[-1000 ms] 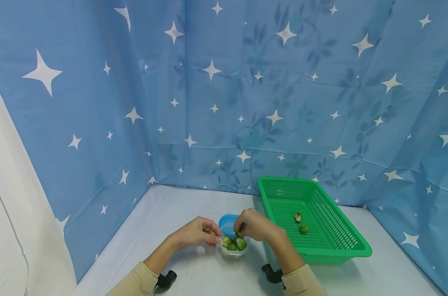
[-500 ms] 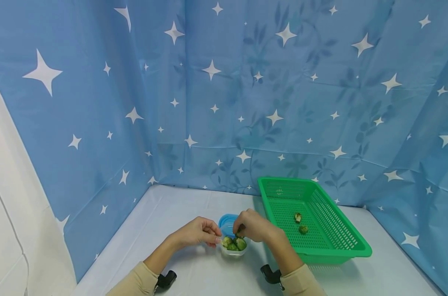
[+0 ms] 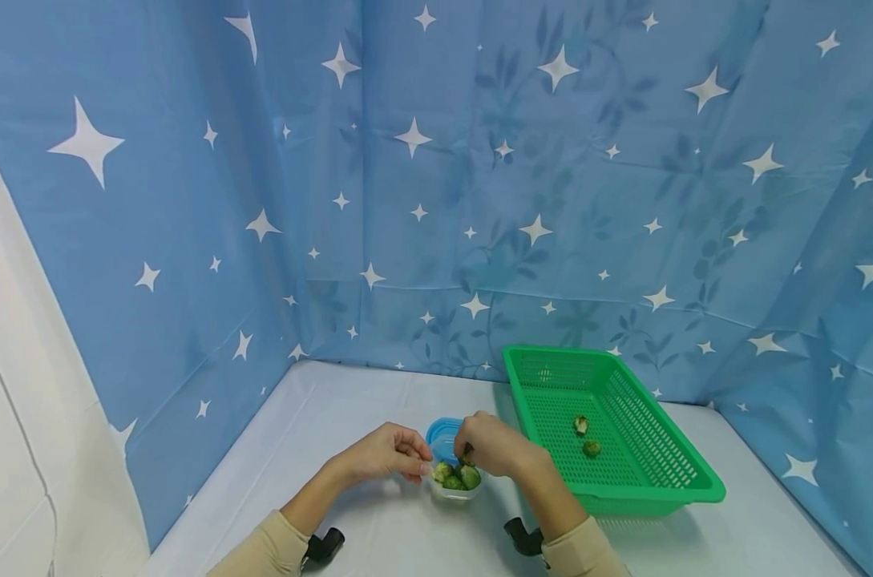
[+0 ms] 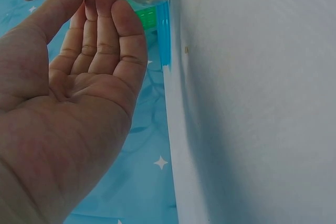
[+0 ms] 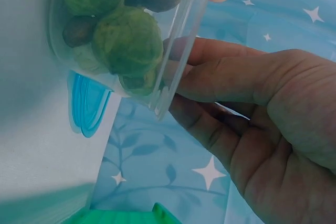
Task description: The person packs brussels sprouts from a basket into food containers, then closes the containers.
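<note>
A small clear plastic container (image 3: 454,494) stands on the white-covered table with several green Brussels sprouts (image 3: 470,478) inside. My left hand (image 3: 385,454) pinches its left rim between thumb and fingertips, as the left wrist view shows from below. Over the container's far right side, my right hand (image 3: 497,445) has its fingers curled down past the rim, pinching a Brussels sprout (image 3: 468,461) mostly hidden beneath them. In the right wrist view, a large sprout (image 5: 128,40) shows through the clear wall beside the fingertips. Directly behind the container lies a blue lid (image 3: 443,426).
To the right stands a green perforated basket (image 3: 645,490) with two Brussels sprouts in it, one paler (image 3: 581,425) and one darker (image 3: 592,449). A blue curtain (image 3: 436,240) with white stars hangs along the back and left of the table.
My right hand has shifted slightly left and lower over the container, taking its sprout down among the others. My left hand and the basket have stayed put.
</note>
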### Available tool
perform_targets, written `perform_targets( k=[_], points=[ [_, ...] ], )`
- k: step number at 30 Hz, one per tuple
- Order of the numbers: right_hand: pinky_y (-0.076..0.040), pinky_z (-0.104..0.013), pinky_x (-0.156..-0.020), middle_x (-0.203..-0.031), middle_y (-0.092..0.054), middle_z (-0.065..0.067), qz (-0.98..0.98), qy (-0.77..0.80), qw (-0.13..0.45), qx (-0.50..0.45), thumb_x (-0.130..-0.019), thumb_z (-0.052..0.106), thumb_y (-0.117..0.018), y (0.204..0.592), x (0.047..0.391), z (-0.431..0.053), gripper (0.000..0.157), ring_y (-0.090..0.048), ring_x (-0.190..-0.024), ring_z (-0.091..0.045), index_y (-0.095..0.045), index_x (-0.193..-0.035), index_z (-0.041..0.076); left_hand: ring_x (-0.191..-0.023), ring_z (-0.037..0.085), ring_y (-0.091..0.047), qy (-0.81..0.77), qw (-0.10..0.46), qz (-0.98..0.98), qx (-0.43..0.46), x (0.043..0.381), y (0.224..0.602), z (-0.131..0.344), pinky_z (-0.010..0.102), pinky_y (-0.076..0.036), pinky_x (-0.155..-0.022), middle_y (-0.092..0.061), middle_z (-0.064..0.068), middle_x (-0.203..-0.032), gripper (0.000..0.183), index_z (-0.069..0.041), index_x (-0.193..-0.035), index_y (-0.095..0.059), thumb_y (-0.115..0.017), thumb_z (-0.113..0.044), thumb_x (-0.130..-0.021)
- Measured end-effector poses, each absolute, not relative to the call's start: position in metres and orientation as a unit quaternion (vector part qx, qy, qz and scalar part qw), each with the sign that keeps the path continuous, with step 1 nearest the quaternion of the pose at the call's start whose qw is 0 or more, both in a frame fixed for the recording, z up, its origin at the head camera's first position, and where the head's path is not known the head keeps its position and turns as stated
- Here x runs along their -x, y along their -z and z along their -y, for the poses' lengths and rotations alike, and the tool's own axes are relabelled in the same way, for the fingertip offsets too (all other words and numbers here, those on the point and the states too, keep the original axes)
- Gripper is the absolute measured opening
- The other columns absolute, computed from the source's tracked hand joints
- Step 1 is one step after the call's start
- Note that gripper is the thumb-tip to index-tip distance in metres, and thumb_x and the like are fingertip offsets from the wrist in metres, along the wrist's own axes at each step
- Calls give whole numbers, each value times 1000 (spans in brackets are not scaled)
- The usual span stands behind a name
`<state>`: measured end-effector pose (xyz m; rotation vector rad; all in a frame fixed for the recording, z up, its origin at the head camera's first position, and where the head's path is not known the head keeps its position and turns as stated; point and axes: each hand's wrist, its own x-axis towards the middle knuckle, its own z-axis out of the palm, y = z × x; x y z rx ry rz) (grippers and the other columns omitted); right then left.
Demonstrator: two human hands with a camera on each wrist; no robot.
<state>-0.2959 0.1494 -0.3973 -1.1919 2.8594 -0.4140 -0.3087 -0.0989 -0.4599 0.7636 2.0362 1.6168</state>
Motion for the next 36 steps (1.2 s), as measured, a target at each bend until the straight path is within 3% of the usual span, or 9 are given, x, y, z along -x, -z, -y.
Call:
perform_targets(
  k=[7,14,21,36],
  points=[
    [-47,-19,-57,-70,-70,3,-915,134,17,380,-86,-15,-66,396,297,-150,31,-48,-61,-2,-80,-75,10,-79,16,-73,-581,216,-734,-278,309,460,99,42,-64,-81,-77,3,-93,29,6,-114,-71,-76,-15,-96],
    [-53,-19,-62,-78,-76,2,-919,134,17,371,-86,-12,-71,396,296,-151,23,-60,-69,-1,-82,-81,8,-79,15,-74,-579,217,-733,-283,310,462,100,43,-64,-82,-77,2,-92,26,4,-113,-72,-76,-15,-96],
    [-57,-22,-68,-87,-79,0,-922,133,15,363,-86,-8,-75,395,295,-153,18,-70,-81,-9,-84,-88,7,-79,17,-73,-581,213,-736,-274,307,460,99,45,-64,-82,-76,6,-93,23,2,-111,-73,-77,-14,-95],
    [-62,-30,-79,-104,-80,-6,-921,160,7,355,-85,-14,-73,393,294,-155,29,-75,-97,-27,-83,-105,5,-79,18,-74,-577,213,-740,-271,307,459,99,44,-64,-81,-77,6,-92,25,4,-112,-73,-77,-14,-96]
  ],
)
